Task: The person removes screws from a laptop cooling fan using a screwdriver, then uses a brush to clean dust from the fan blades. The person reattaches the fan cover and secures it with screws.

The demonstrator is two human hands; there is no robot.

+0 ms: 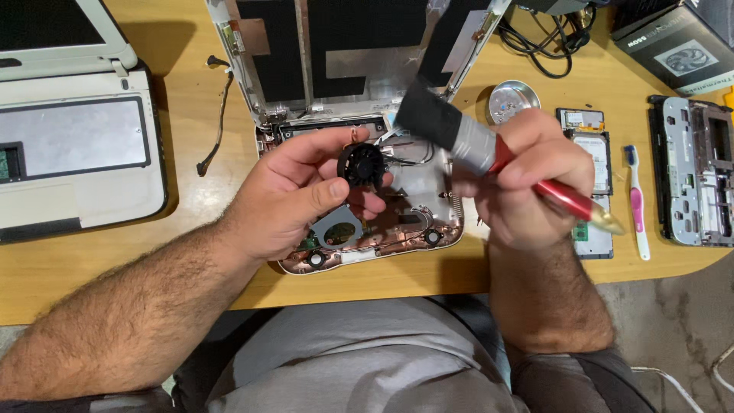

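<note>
The wooden worktop (191, 92) carried the biggest pieces: a closed pale laptop (73, 145) at the far left, and in the middle an opened laptop chassis (428, 222) with its stripped lid panel (344, 46) tilted up behind it. To the right lay a grey metal frame part (699, 176), a hard drive (600, 164), a small round metal dish (514, 99) and a pink-and-white toothbrush (636, 203). Over the chassis the left hand (294, 203) was closed on a small black cooling fan (361, 164), thumb and fingers pinching the flat grey bracket (336, 228) beneath the rotor, so the fan hung just above the open base and not on it. The right hand (527, 180) gripped the red handle of a wide paintbrush (466, 138), its black bristles tilted toward the fan and close to it; whether they touched could not be told. The fan looked light and stiff, but its thin blades and hub seemed fragile, and the safer hold appeared to be the bracket and housing edge, as the left hand had it, rather than the rotor. The brush looked light, with soft bristles.
</note>
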